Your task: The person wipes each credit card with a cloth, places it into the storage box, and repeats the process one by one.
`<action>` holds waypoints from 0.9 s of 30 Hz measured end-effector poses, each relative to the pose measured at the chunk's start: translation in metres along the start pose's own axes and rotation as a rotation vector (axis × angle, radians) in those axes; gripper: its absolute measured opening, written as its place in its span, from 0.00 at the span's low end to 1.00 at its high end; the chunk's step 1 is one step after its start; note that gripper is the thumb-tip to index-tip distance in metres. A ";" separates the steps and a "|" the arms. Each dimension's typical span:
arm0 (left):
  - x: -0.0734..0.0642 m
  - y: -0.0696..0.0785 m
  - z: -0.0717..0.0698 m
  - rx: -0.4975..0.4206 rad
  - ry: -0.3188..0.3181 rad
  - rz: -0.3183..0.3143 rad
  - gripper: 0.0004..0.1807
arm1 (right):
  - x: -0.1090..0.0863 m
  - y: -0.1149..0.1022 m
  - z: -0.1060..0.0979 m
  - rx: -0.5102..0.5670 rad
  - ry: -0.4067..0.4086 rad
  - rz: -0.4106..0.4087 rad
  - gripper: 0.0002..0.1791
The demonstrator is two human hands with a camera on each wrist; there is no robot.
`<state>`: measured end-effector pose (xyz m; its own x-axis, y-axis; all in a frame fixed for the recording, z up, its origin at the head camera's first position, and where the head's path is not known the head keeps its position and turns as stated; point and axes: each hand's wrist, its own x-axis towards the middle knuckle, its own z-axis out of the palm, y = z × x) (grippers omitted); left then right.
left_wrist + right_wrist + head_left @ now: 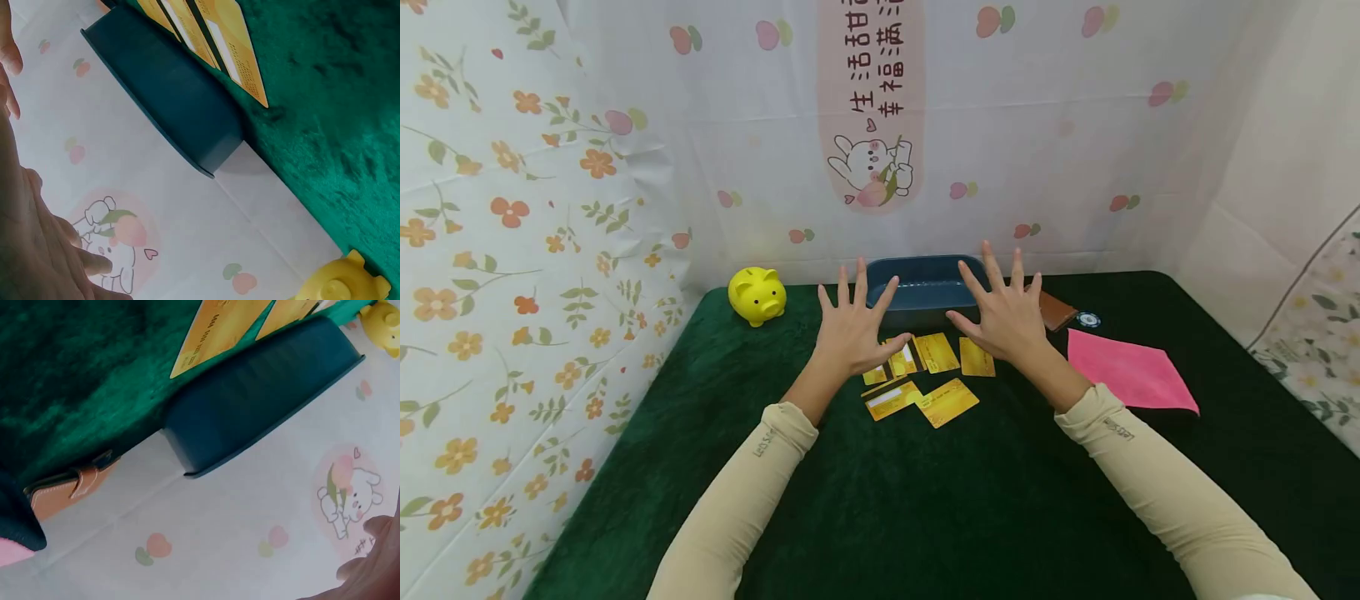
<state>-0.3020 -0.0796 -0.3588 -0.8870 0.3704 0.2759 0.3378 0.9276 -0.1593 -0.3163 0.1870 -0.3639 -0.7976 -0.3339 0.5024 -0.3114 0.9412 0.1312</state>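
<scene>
My left hand (848, 333) is held out with its fingers spread wide, overlapping the left end of a dark blue tray (925, 293) in the head view. Likewise spread, my right hand (1006, 321) is by the tray's right end. Neither hand holds anything. Several gold bank cards lie in front of the tray, among them a front card (950, 403), a striped one (891, 400) and one beside my right hand (977, 357). The left hand partly hides the leftmost cards. In the wrist views, the tray's side (169, 87) and some cards (219, 331) show beyond the hands.
A yellow piggy bank (757, 296) stands at the back left of the green cloth-covered table (895, 517). At the right are a brown leather wallet (1057, 312), a poker chip (1088, 319) and a pink cloth (1131, 371). Patterned curtains (737, 108) hang behind and beside the table.
</scene>
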 end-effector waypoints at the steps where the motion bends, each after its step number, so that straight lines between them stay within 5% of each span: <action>1: -0.002 -0.001 0.000 -0.002 -0.001 0.002 0.51 | -0.001 0.001 -0.001 -0.005 -0.002 0.000 0.48; 11: -0.020 -0.006 -0.003 -0.098 -0.067 0.033 0.48 | -0.022 0.017 -0.015 -0.023 -0.003 0.018 0.45; 19: -0.033 -0.012 -0.001 -0.255 -0.089 0.018 0.44 | -0.057 0.040 -0.037 0.196 -0.106 0.134 0.33; 27: -0.037 -0.025 0.012 -0.401 -0.145 0.012 0.37 | -0.091 0.072 -0.053 0.296 -0.128 0.155 0.30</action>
<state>-0.2812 -0.1170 -0.3767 -0.9078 0.3969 0.1351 0.4184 0.8792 0.2279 -0.2383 0.2878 -0.3551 -0.8994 -0.2102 0.3833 -0.3032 0.9316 -0.2005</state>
